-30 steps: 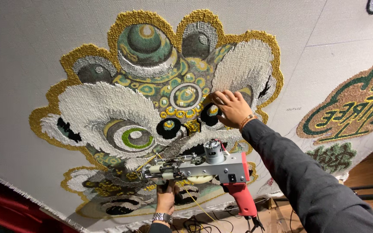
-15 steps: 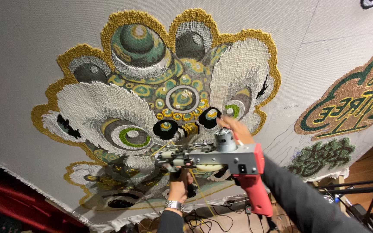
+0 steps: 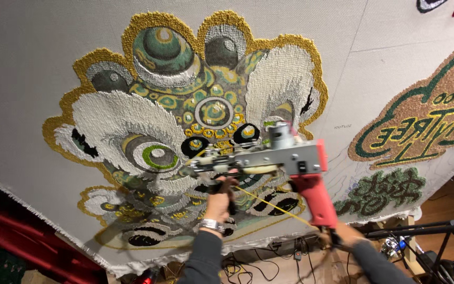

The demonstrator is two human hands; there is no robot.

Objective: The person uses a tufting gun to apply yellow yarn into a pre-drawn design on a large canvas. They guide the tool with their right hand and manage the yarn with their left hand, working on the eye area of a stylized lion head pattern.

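Left hand (image 3: 220, 202) grasps the tufting gun (image 3: 269, 158) front handle; right hand (image 3: 342, 234), at five o'clock, grip unclear; stretched tufted cloth (image 3: 53, 47) behind.

Light: bright and even across the stretched cloth (image 3: 53, 52) | shadows: a soft one is cast below-left of the tufting gun (image 3: 269, 158), gloom is seen beneath the cloth's lower edge | focus: pile is rendered crisply | distortion: cloth edges are bowed outward.
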